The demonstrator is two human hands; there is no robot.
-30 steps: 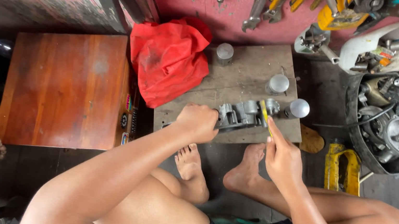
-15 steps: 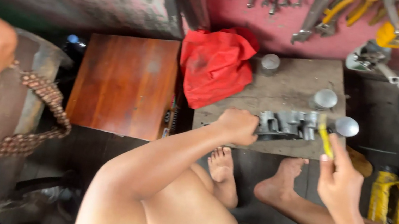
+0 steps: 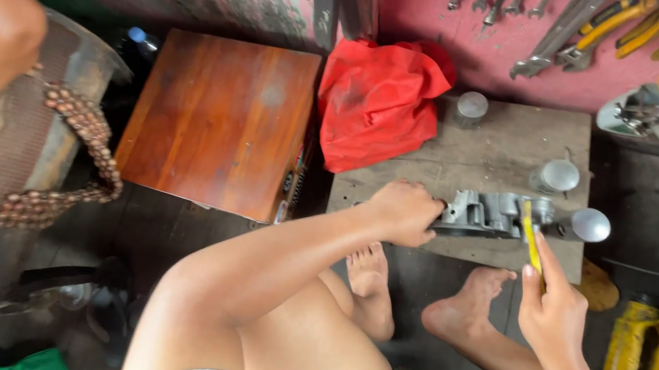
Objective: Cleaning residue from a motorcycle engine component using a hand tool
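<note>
Left hand [image 3: 404, 212] clamps the grey metal casting [image 3: 492, 215] at board [image 3: 482, 151] edge, 5 o'clock of the red cloth [image 3: 377, 101]; right hand [image 3: 554, 310] grips a yellow-handled tool [image 3: 531, 237] on it; risk: tool slipping off toward the bare feet [image 3: 463, 309].
</note>
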